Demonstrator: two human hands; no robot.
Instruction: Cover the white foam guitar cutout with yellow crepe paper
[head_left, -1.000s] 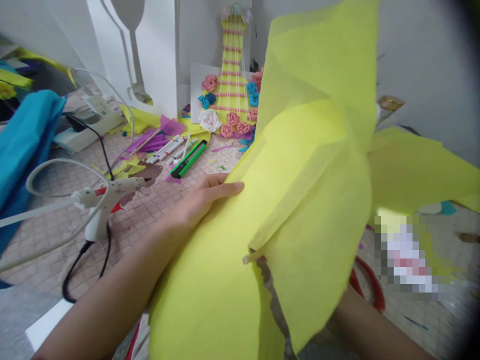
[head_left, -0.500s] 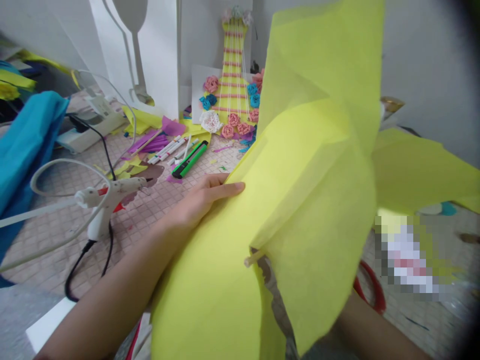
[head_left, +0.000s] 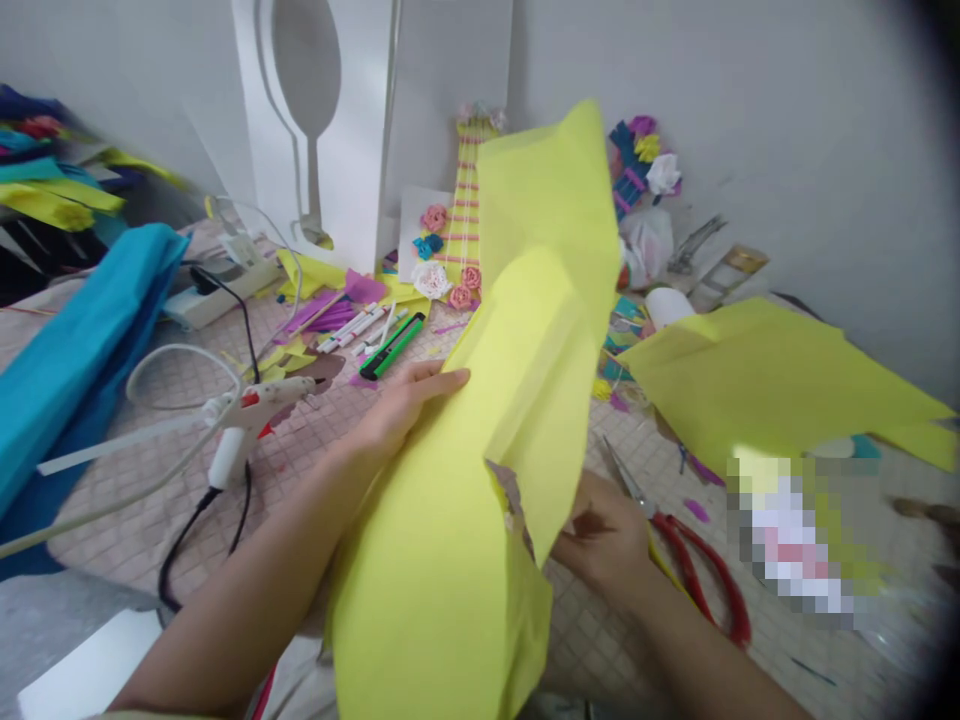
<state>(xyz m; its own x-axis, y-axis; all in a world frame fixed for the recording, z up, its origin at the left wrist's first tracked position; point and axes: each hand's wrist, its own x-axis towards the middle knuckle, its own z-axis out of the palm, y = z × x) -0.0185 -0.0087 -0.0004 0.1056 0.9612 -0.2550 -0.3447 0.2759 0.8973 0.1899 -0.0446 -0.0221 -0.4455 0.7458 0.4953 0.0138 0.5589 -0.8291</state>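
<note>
A large curved piece covered in yellow paper point(head_left: 427, 540) stands tilted in front of me, with a thin loose yellow sheet point(head_left: 547, 190) rising from its upper part. My left hand point(head_left: 420, 395) grips its left edge, thumb on the front face, other fingers behind. On the right side the sheet has a torn opening with a ragged edge. My right hand point(head_left: 607, 530) has its fingers curled at the lower edge of that sheet, pinching it; the fingertips are partly hidden. Red-handled scissors point(head_left: 690, 560) lie beside my right hand.
A white glue gun point(head_left: 240, 430) with cords lies left, near a green cutter knife point(head_left: 392, 346). Behind stand a white cut-out board point(head_left: 367, 120) and a yellow guitar model point(head_left: 466, 200) with paper flowers. Yellow sheets point(head_left: 757, 370) lie right, blue paper point(head_left: 90, 340) far left.
The yellow piece and its loose sheet have swung down and left, showing more table on the right. My right hand, hidden before, now shows at the sheet's edge. My left hand keeps its grip.
</note>
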